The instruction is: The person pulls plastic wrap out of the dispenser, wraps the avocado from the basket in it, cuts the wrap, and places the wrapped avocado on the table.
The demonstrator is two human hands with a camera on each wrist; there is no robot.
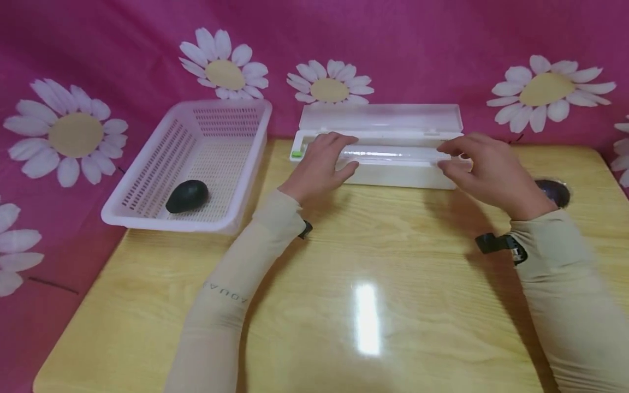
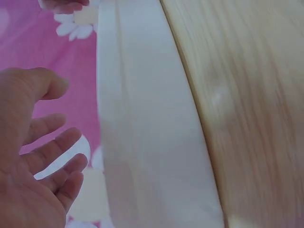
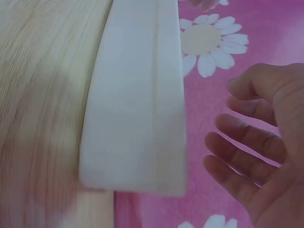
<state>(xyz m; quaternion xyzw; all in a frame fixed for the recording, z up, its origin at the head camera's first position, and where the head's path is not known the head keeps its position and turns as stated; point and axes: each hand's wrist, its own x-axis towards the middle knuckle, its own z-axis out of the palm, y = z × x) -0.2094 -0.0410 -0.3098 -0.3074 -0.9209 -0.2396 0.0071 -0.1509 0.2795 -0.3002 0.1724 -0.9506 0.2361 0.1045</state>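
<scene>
A long white box [image 1: 403, 177] lies at the back of the table, its lid [image 1: 383, 117] raised behind it. In its trough sits a clear, shiny roll of plastic wrap [image 1: 393, 154]. My left hand [image 1: 319, 166] is over the box's left end, thumb and fingers apart around the roll. At the right end my right hand [image 1: 496, 169] hovers likewise, fingertips right at the roll's end. Both wrist views show the left fingers [image 2: 52, 149] and right fingers [image 3: 244, 142] loosely bent with nothing between them, beside the white box wall.
To the left stands a white slotted basket [image 1: 236, 225] with a dark, avocado-shaped fruit [image 1: 188, 196] inside. A dark rounded thing [image 1: 555, 192] lies on the wooden table [image 1: 304, 305], partly behind my right wrist. A pink flowered cloth [image 1: 417, 49] hangs close behind the box.
</scene>
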